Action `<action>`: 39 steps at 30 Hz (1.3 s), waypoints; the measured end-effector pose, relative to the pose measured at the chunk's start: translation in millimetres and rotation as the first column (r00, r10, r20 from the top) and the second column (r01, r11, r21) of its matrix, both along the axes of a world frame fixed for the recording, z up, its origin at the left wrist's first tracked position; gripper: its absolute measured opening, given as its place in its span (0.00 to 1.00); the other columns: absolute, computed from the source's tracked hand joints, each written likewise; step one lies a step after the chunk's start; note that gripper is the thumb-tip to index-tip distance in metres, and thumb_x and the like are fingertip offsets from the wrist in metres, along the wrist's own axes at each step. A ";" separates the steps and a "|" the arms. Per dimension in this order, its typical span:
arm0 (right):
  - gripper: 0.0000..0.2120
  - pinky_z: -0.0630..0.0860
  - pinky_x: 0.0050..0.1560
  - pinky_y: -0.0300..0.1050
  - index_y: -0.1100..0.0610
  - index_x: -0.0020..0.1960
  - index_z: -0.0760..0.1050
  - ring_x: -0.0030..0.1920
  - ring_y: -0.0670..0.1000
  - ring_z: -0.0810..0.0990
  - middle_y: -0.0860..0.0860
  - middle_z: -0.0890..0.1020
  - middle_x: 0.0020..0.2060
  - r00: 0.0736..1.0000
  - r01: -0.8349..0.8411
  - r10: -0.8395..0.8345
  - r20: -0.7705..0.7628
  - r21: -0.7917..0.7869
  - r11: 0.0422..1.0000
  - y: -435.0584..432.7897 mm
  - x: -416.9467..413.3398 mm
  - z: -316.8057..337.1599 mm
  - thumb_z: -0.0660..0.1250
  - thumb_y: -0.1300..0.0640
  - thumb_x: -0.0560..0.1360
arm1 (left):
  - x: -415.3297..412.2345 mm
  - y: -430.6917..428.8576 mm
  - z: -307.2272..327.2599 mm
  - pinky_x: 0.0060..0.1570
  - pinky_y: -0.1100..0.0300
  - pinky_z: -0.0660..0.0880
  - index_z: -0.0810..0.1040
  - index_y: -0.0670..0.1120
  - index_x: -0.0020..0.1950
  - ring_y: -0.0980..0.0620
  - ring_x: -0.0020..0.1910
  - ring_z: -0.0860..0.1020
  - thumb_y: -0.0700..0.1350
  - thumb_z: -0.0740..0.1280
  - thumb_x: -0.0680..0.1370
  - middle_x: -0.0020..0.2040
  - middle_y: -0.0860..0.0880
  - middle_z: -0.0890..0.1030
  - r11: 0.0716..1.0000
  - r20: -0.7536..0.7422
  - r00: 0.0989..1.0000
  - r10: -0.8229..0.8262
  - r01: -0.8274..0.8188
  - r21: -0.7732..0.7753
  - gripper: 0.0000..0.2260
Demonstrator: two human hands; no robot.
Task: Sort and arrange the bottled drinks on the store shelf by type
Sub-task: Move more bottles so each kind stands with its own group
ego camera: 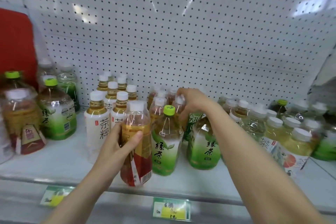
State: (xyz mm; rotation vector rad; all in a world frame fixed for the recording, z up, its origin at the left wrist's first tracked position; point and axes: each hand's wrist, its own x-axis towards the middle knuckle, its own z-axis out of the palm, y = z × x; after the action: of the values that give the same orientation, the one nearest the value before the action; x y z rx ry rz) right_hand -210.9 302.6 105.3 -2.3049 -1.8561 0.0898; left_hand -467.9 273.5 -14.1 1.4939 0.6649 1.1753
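Red and gold wrap the tea bottle (pixel 138 152) that our left hand (pixel 118 142) grips, low in the middle of the frame, at the front edge of the shelf (pixel 60 162). Our right hand (pixel 192 99) pinches the top of a brown bottle (pixel 179 104) in the middle, behind a green tea bottle (pixel 166 142).

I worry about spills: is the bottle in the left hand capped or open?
Capped. A white cap sits on top of the bottle, which the left hand grips around its middle.
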 end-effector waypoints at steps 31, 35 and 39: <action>0.11 0.76 0.42 0.37 0.49 0.48 0.84 0.41 0.40 0.83 0.44 0.87 0.43 0.748 -0.004 0.334 -0.574 0.499 0.867 -158.1 -29.6 -31.8 0.71 0.42 0.74 | 45.7 -20.2 15.2 0.58 0.65 0.75 0.72 0.55 0.69 0.64 0.59 0.76 0.70 0.65 0.66 0.62 0.59 0.77 0.952 -0.171 0.979 0.113 -0.058 0.300 0.34; 0.16 0.75 0.42 0.40 0.48 0.51 0.82 0.45 0.42 0.83 0.43 0.86 0.44 0.848 0.110 0.166 -0.504 0.472 0.875 -169.7 -13.2 -40.6 0.69 0.38 0.72 | 65.9 -0.3 9.6 0.70 0.46 0.68 0.60 0.51 0.77 0.49 0.72 0.67 0.70 0.70 0.62 0.74 0.49 0.67 0.913 -0.483 0.821 0.305 -0.108 0.393 0.48; 0.22 0.78 0.48 0.42 0.47 0.59 0.76 0.51 0.41 0.81 0.42 0.83 0.51 0.872 0.139 0.106 -0.479 0.450 0.882 -171.4 -8.8 -48.3 0.70 0.38 0.70 | 78.8 3.3 1.7 0.70 0.43 0.67 0.55 0.54 0.78 0.46 0.74 0.65 0.69 0.72 0.62 0.77 0.49 0.62 0.934 -0.515 0.811 0.276 -0.099 0.345 0.50</action>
State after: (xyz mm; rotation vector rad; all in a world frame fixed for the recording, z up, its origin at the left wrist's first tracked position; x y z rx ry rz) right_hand -219.7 131.2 57.0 -1.7509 -1.4026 0.1808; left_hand -389.1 276.7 -12.4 2.1115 1.0877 1.0131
